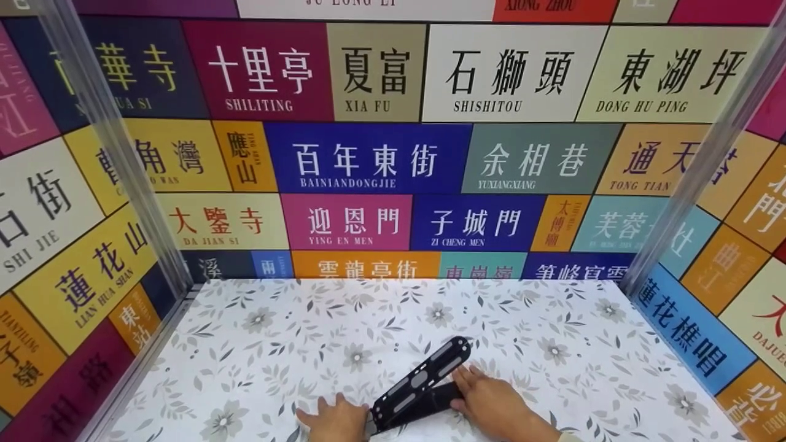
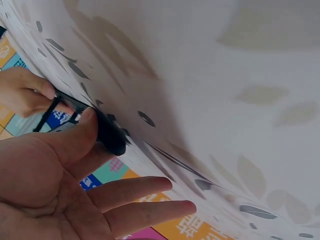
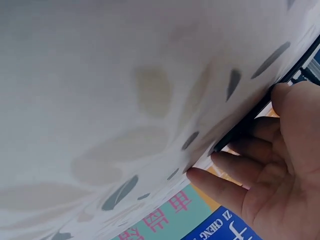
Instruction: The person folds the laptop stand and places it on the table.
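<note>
A black folding stand (image 1: pixel 419 379) with grey pads and slots lies on the patterned tabletop, its two flat arms spread apart in a V. At the joined end, my left hand (image 1: pixel 336 420) pinches it. The left wrist view shows that hand's thumb and index finger around the black end (image 2: pixel 111 136), the other fingers stretched out. My right hand (image 1: pixel 498 406) holds the far end of the lower arm. In the right wrist view the right hand (image 3: pixel 292 165) has its thumb and fingers at the stand's dark edge (image 3: pixel 247 122); part is hidden behind them.
A white tabletop (image 1: pixel 282 356) printed with grey flowers and leaves spreads around the stand. Panels (image 1: pixel 368 156) of colourful place-name signs stand at the back and both sides. Clear corner strips (image 1: pixel 694 153) join them.
</note>
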The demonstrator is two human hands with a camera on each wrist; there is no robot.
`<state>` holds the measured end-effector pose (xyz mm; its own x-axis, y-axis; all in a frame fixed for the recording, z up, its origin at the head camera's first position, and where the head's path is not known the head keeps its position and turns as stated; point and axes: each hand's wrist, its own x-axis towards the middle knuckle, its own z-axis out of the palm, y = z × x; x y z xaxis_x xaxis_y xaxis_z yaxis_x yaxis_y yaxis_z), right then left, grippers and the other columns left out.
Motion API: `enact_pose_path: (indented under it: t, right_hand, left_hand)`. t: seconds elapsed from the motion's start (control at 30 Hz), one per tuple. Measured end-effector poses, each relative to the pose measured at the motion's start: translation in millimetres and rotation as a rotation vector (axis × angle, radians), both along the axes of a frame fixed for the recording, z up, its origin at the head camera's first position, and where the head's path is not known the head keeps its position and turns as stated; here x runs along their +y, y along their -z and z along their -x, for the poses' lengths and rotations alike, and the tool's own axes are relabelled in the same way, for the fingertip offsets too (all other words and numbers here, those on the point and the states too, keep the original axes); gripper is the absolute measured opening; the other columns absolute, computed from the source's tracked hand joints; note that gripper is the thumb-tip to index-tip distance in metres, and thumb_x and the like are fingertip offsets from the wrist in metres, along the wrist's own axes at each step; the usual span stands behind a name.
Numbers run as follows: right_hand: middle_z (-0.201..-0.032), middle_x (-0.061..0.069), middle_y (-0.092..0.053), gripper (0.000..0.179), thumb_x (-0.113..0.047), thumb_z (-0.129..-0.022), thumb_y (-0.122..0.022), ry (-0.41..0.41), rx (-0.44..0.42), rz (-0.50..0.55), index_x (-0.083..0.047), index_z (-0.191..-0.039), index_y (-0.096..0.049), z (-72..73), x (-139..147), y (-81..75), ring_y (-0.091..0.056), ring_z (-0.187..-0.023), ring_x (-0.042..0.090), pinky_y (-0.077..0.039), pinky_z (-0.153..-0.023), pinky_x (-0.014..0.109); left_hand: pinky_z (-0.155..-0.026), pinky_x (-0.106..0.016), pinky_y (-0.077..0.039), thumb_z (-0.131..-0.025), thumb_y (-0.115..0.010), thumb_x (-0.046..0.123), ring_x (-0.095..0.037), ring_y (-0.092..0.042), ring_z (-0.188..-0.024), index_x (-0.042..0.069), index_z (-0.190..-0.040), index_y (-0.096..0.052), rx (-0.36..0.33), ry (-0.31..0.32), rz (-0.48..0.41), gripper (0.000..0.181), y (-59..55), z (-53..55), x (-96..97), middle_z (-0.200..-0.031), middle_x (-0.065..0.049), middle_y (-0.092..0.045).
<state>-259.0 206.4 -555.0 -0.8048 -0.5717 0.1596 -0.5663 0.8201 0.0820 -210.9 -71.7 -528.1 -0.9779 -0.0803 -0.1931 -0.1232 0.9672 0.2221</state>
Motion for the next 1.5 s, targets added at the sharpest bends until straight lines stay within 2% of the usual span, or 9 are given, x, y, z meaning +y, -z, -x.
enact_pose_path:
  t: [0.1,0.3,0.5,0.73,0.93,1.13,1.3,1.4,1.5]
  right_hand:
    - [-0.131,0.018,-0.055,0.061,-0.046,-0.092,-0.050,0.026,-0.009,0.000,0.002,-0.130,-0.052,-3.7,-2,-1.0,-0.054,-0.117,0.037,-0.052,-0.083,0.046]
    - [-0.130,0.022,-0.054,0.062,-0.044,-0.090,-0.055,0.082,-0.041,0.063,0.005,-0.127,-0.053,-10.9,-6,-2.4,-0.053,-0.116,0.041,-0.051,-0.084,0.049]
    - [-0.124,0.024,-0.057,0.063,-0.042,-0.086,-0.061,0.120,-0.040,0.103,0.008,-0.122,-0.056,-17.6,-11,-2.6,-0.056,-0.110,0.044,-0.052,-0.079,0.051]
    - [-0.118,0.026,-0.060,0.066,-0.046,-0.081,-0.064,0.176,-0.024,0.084,0.009,-0.117,-0.058,-25.3,-16,-2.0,-0.059,-0.103,0.045,-0.052,-0.071,0.054]
    - [-0.115,0.026,-0.061,0.069,-0.049,-0.080,-0.065,0.230,-0.087,0.061,0.010,-0.115,-0.059,-30.8,-21,-3.5,-0.058,-0.102,0.045,-0.051,-0.067,0.058]
    - [-0.110,0.028,-0.062,0.070,-0.047,-0.078,-0.066,0.222,-0.117,0.042,0.013,-0.112,-0.060,-37.2,-23,-7.5,-0.059,-0.098,0.046,-0.052,-0.069,0.052]
    - [-0.110,0.030,-0.062,0.071,-0.048,-0.078,-0.066,0.241,-0.180,0.047,0.013,-0.113,-0.059,-41.1,-25,-10.7,-0.058,-0.098,0.048,-0.051,-0.073,0.054]
    - [-0.110,0.030,-0.062,0.071,-0.049,-0.078,-0.065,0.248,-0.206,0.042,0.012,-0.114,-0.059,-41.9,-26,-11.1,-0.058,-0.098,0.047,-0.050,-0.075,0.054]
    - [-0.108,0.028,-0.063,0.071,-0.050,-0.078,-0.064,0.233,-0.179,0.019,0.011,-0.113,-0.060,-43.4,-26,-10.6,-0.059,-0.096,0.046,-0.051,-0.073,0.052]
  left_hand:
    - [-0.086,-0.084,-0.011,-0.068,-0.080,0.033,-0.050,-0.042,-0.120,0.021,-0.114,-0.066,-0.043,0.042,0.003,0.050,1.4,4.4,-4.7,-0.122,-0.016,-0.057]
    - [-0.090,-0.082,-0.012,-0.088,-0.059,0.041,-0.049,-0.038,-0.125,0.012,-0.113,-0.068,-0.070,-0.024,-0.091,0.039,2.9,14.3,-9.2,-0.130,-0.016,-0.053]
    - [-0.087,-0.082,-0.018,-0.091,-0.054,0.044,-0.048,-0.038,-0.125,0.021,-0.113,-0.068,-0.085,0.010,-0.069,0.036,1.6,20.0,-15.5,-0.134,-0.013,-0.051]
    - [-0.090,-0.080,-0.018,-0.091,-0.048,0.052,-0.047,-0.033,-0.130,0.012,-0.117,-0.066,-0.082,-0.028,-0.074,0.051,-1.7,27.6,-17.8,-0.141,-0.012,-0.045]
    - [-0.088,-0.082,-0.015,-0.086,-0.061,0.043,-0.049,-0.033,-0.129,0.030,-0.125,-0.061,-0.048,0.089,0.028,0.041,-2.6,29.5,-21.1,-0.145,-0.013,-0.040]
    - [-0.086,-0.083,-0.016,-0.084,-0.063,0.041,-0.050,-0.038,-0.125,0.047,-0.124,-0.055,0.067,0.199,0.143,0.042,0.7,30.6,-28.4,-0.145,-0.014,-0.041]
    - [-0.086,-0.083,-0.017,-0.084,-0.063,0.043,-0.051,-0.041,-0.123,0.057,-0.121,-0.052,0.124,0.232,0.139,0.041,2.6,35.0,-32.6,-0.144,-0.013,-0.042]
    - [-0.086,-0.083,-0.017,-0.083,-0.063,0.042,-0.053,-0.040,-0.123,0.057,-0.120,-0.053,0.123,0.241,0.112,0.040,2.4,38.7,-34.7,-0.144,-0.014,-0.042]
    - [-0.087,-0.083,-0.016,-0.084,-0.060,0.040,-0.054,-0.040,-0.123,0.057,-0.118,-0.054,0.110,0.245,0.088,0.038,3.2,42.5,-36.9,-0.143,-0.015,-0.042]
